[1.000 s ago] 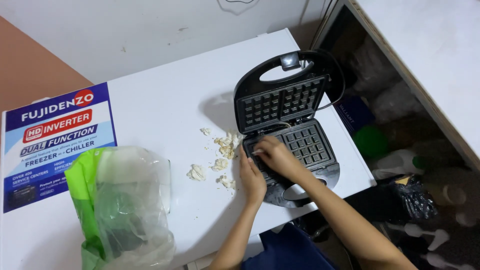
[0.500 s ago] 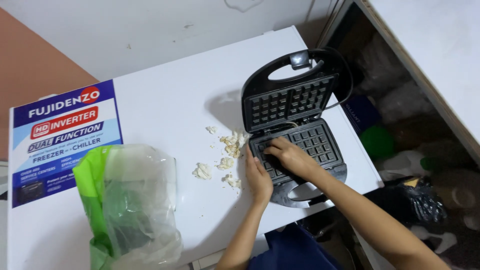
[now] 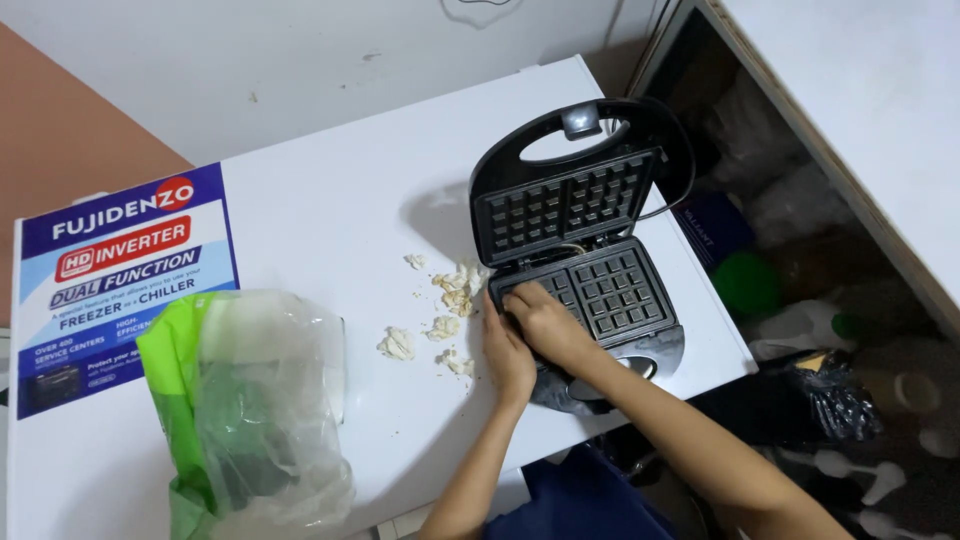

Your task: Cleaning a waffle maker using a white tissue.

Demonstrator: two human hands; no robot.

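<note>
Waffle maker stands open at the bench edge. Right hand is pressed on the lower plate's left cells, grip unclear; left hand is laid flat, released, bracing the housing. Crumbs lie just left. Bracing should be kept firm; scraping best directed toward the crumbs.

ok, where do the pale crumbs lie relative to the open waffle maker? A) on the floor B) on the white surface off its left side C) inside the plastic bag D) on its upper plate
B: the pale crumbs lie scattered on the white surface just left of the open waffle maker, beside the left hand; the right hand rests on the lower plate.
</note>
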